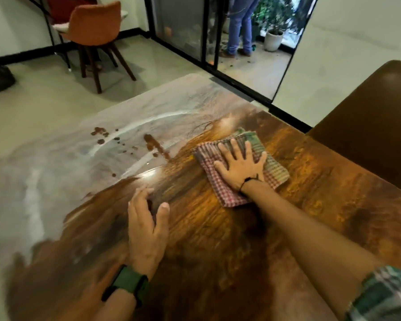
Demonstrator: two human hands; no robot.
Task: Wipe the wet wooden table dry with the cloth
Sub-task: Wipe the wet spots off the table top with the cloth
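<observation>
Nearest, the left hand [146, 230] rests with loosely spread fingers on the glossy brown wooden table [218, 251], grasping nothing. Beyond it, the right hand [240, 166] presses flat on the folded red-checked cloth [208, 179]. Soft and limp, it likely bunches unless pressed from above.

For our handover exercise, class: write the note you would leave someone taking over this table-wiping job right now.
Right hand: flat, fingers spread, pressing the folded checked cloth onto the table.
Left hand: open, resting on the table near its middle, holding nothing.
Done: cannot tell for sure; the wood around the cloth and nearer you shows no puddles.
Left: the droplets and the streak on the far left, shiny part. Slide the cloth there next, probably in overlapping passes.
</observation>
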